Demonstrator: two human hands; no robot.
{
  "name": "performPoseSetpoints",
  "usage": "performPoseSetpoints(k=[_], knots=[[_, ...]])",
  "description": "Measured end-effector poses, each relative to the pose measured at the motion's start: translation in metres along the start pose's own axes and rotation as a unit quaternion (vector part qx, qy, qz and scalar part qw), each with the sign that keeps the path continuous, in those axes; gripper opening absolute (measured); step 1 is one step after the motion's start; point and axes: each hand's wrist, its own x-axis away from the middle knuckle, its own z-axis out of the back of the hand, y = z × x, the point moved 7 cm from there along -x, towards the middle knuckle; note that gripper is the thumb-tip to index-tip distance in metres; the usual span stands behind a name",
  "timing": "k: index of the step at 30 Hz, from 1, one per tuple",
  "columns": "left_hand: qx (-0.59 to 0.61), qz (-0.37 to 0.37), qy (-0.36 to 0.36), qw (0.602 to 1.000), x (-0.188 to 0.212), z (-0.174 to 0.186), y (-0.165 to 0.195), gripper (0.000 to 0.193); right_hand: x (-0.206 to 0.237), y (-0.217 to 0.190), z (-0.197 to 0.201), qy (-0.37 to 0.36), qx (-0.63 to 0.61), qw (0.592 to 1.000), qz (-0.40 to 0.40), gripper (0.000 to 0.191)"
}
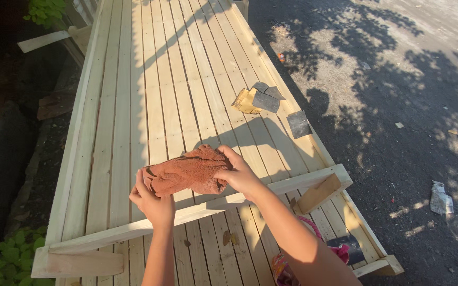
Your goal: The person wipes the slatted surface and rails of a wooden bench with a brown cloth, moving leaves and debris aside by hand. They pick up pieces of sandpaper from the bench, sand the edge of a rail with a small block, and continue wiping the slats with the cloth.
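A reddish-brown cloth [186, 172] is stretched between both my hands above a long slatted structure of pale wood [160, 85]. My left hand [152, 200] grips the cloth's left end from below. My right hand [239, 172] pinches its right end with fingers curled over the top. Both hands hover just over a wooden cross rail [133, 229] that runs across the slats.
Folded sandpaper pieces [258, 98] and a single dark sheet [298, 124] lie on the slats near the right edge. Another dark sheet [348, 246] lies by the near right corner. Dark ground with crumpled paper [441, 198] is at right; green leaves [6, 259] at lower left.
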Motion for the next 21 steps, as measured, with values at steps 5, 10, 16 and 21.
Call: performPoseSetpoints(k=[5,10,16,21], knots=[[0.369,0.366,-0.272,0.81,0.037,-0.087,0.037,0.052,0.03,0.007,0.073,0.106,0.006,0.994,0.01,0.036],[0.547,0.408,-0.333,0.651,0.079,-0.11,0.133,0.054,0.067,0.025,0.146,0.284,-0.088,0.955,0.014,0.043],[0.589,0.399,-0.353,0.608,0.13,-0.166,0.204,0.056,0.105,0.058,0.232,0.318,-0.158,0.923,-0.15,0.057],[0.564,0.401,-0.373,0.618,0.193,-0.239,0.26,0.056,0.1,0.069,0.286,0.174,-0.286,0.935,-0.121,0.08]])
